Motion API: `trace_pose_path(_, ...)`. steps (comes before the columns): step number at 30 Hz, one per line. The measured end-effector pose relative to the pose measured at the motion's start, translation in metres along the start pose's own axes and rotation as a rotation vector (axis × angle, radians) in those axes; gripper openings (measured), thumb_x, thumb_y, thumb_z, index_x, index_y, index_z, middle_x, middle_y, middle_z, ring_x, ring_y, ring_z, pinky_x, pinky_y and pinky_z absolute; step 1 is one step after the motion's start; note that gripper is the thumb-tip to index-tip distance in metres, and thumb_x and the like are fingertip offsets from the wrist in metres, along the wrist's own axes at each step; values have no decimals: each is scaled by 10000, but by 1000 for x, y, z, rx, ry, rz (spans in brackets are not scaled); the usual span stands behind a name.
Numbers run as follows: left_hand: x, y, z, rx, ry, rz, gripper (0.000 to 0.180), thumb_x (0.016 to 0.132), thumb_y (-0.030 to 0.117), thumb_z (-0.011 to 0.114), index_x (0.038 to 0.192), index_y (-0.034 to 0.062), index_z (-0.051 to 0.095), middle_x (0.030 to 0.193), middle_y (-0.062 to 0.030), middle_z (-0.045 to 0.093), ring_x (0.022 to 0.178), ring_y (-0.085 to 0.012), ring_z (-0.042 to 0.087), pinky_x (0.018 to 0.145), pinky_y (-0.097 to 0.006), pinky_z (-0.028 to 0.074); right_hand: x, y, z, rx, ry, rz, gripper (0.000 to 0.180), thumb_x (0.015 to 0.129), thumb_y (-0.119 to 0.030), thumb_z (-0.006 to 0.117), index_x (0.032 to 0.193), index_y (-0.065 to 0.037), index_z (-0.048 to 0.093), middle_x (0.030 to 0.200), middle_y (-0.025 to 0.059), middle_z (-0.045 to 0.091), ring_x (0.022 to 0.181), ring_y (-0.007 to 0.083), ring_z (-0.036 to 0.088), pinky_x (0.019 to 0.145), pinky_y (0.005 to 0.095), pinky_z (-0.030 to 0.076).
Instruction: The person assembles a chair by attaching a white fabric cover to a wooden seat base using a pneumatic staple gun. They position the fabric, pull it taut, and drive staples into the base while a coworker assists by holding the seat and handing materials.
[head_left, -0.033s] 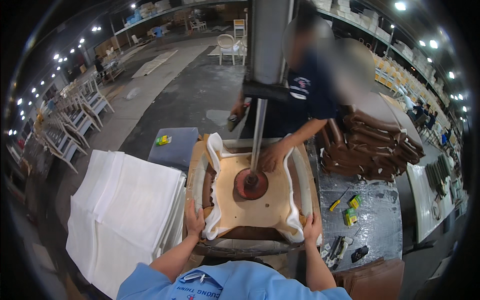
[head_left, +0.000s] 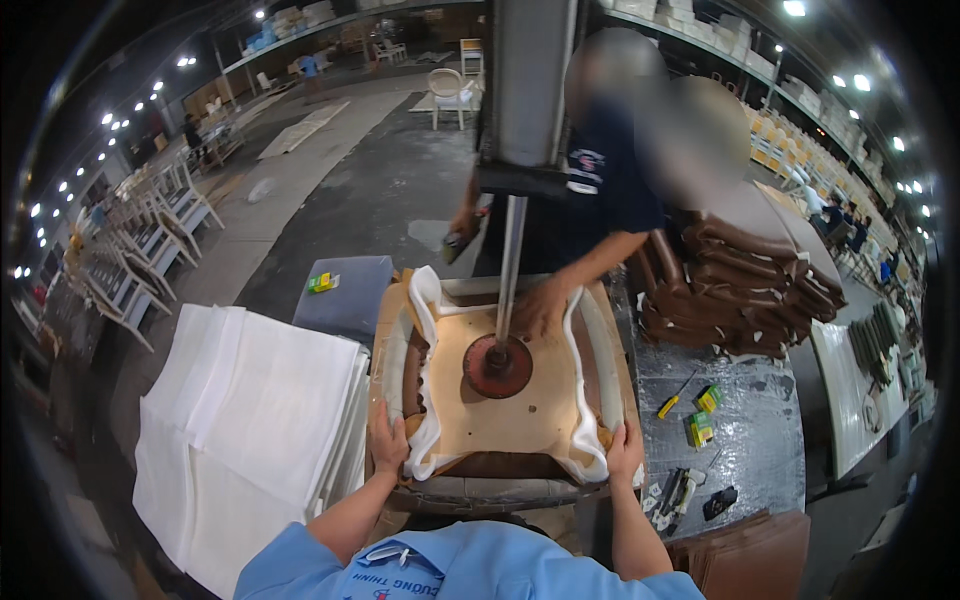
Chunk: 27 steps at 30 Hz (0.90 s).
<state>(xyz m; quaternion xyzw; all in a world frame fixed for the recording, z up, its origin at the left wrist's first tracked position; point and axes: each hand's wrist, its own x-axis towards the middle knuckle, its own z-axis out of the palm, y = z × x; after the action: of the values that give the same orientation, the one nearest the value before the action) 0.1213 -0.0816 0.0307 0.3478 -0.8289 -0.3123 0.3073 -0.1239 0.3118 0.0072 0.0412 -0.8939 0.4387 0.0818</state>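
In front of me a light plywood seat panel lies inside a grey padded frame. White padding edges its sides, with brown leather-like cover beyond it. A press rod ending in a round red disc bears on the panel. My left hand grips the frame's near left corner, thumb upward. My right hand is closed on the near right corner; fingers on the outer sides are partly hidden. Across from me, a co-worker's hand rests on the panel's far right part.
White padding sheets are stacked at left. A grey-blue block carries a small box. At right are brown covers, a yellow-handled screwdriver, small green-yellow boxes and brown sheets. The co-worker's other hand holds a dark tool.
The co-worker's head and arms have shifted slightly. My view has turned a little, so the press appears slightly further left. My hands keep their places on the frame.
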Motion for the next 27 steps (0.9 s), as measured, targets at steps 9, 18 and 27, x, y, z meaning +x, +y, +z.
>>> trace_pose_path(9,11,5,4,-83,-95,-70,616,1109,284,512,1636,-12,399,1627,-281,464,1518,-463,409,1278,-499,315,-8,-2,-8,239,130,185,482,1140,-352,517,1315,56,704,1208,256,759,1155,380,723,1025,452,525)
trace_pose_path(18,9,47,-40,-176,-231,109,497,1085,209,595,1525,-19,554,1617,-249,498,1542,-413,417,1280,-495,316,-142,17,-71,150,401,309,376,1131,-271,580,1350,1,720,1317,179,746,1208,276,704,1051,381,527)
trace_pose_path(27,-86,141,20,-330,-966,695,515,992,156,720,1476,24,599,1599,-253,506,1506,-461,448,1250,-522,379,-285,22,-95,89,355,458,298,1041,-182,717,1307,-51,743,1236,131,751,1121,233,727,978,367,567)
